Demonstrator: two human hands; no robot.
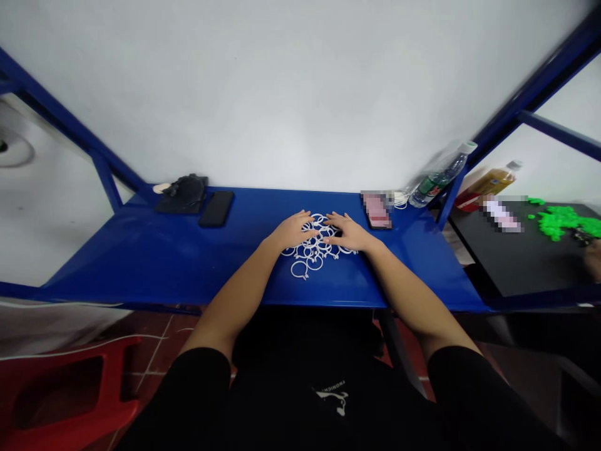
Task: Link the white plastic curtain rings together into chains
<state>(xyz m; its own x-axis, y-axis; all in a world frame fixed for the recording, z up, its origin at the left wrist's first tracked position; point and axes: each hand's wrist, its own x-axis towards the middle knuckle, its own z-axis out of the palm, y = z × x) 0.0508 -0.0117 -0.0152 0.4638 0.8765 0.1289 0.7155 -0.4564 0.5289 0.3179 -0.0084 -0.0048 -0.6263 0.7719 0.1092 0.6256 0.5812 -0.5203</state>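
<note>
1. Nearest, down on the floor to the left of the left forearm, stands a red stool (70, 388).
2. The white rings (312, 255) lie in an overlapping heap on the blue table (188, 263). They sit under both hands, and a few spill out on the near side.
3. The left hand (293, 230) and right hand (350, 233) rest palm-down on the heap with fingers spread. Their fingertips almost meet, and neither hand is closed round anything.
4. As I judge it, the hands are pressing or spreading the heap. Freeing one ring would call for a fingertip pinch, since the rings overlap and may snag.
5. Beyond the left hand and off to its left lie a black phone (216, 208) and a dark bundle (184, 191).
6. Just beyond the right hand lies a pink phone (377, 210), and farther right a clear bottle (439, 175) leans.
7. Well right of the right hand, green pieces (561, 220) lie on a black table beside another person's hand (592, 260).
</note>
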